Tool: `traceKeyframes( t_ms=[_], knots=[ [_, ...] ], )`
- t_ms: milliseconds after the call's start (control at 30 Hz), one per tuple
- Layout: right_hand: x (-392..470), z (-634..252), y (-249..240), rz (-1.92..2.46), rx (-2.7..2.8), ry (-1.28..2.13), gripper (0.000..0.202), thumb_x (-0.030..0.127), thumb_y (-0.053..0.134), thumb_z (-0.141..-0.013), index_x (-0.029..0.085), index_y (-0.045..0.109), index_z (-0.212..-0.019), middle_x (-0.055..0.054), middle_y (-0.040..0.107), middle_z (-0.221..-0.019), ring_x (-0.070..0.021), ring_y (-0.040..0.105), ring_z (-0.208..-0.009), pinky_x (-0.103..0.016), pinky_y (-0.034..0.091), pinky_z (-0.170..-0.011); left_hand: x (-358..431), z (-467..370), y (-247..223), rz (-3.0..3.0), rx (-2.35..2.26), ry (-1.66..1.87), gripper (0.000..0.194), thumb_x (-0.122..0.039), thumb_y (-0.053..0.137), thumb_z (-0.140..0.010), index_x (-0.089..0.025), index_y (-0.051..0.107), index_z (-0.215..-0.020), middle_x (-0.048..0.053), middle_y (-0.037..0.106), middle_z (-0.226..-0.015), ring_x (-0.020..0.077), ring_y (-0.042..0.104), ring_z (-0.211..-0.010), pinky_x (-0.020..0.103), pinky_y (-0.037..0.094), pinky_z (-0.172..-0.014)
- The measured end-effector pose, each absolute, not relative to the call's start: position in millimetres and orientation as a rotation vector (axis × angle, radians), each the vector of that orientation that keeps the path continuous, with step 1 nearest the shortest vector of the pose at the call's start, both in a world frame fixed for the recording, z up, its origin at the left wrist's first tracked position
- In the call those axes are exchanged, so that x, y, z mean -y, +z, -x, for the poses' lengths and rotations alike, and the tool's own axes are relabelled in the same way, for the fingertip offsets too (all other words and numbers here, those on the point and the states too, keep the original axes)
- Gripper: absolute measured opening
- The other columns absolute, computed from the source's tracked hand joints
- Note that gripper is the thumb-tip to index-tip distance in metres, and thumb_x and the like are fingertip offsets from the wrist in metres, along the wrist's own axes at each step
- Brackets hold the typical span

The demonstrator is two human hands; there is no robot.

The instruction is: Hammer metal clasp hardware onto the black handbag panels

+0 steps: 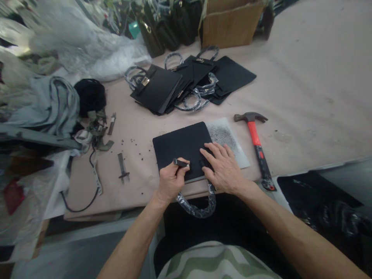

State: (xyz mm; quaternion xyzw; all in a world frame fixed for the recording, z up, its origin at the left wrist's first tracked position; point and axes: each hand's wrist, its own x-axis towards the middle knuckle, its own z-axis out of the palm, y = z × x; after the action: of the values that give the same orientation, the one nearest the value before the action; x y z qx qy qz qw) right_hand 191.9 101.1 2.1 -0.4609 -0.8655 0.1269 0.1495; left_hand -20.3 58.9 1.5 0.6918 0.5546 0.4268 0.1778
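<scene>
A black bag panel (181,145) lies flat on the white board in front of me, its plastic-wrapped handle (197,209) hanging over the table's near edge. My left hand (172,179) pinches a short black pen-like tool (179,163) above the panel's lower middle. The tool's pale end lies close to the panel; whether it touches, I cannot tell. With fingers spread, my right hand (222,166) rests on the panel's right side. Beside that hand, the board's exposed part (226,135) carries a dark speckled patch.
A claw hammer (257,149) with a red and black grip lies right. Behind is a pile of black bag panels (162,87) with wrapped handles. A cardboard box (231,23) stands farther back. Left lie a small pronged metal tool (122,168) and a grey cloth (49,102).
</scene>
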Motion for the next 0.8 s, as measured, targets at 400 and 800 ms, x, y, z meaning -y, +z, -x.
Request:
traceKeyframes(
  t_ms=[400,800],
  knots=[
    [-112.4,-271.4,-0.9,1.664,2.033,0.195,0.039,0.039,0.054,-0.091,0.011,0.064,-0.116,-0.021,0.063,-0.116,-0.0364,0.057,-0.114,-0.052,0.045,-0.101,-59.2,14.5,-2.3,-2.037,-1.593,1.190,0.010,-0.017,0.058,-0.093,-0.019,0.065,-0.100,0.004,0.076,-0.093,0.0163,0.074,-0.079,0.024,0.058,-0.074],
    [-147.8,-300.8,35.7,1.963,1.402,1.162,0.016,0.033,0.061,-0.072,0.023,0.049,-0.074,-0.003,0.048,-0.068,-0.0182,0.046,-0.058,-0.033,0.042,-0.053,-63.4,15.0,-8.0,-2.086,-1.485,1.264,0.009,-0.017,0.057,-0.093,-0.020,0.062,-0.100,0.004,0.075,-0.088,0.0180,0.075,-0.079,0.026,0.059,-0.073]
  ],
)
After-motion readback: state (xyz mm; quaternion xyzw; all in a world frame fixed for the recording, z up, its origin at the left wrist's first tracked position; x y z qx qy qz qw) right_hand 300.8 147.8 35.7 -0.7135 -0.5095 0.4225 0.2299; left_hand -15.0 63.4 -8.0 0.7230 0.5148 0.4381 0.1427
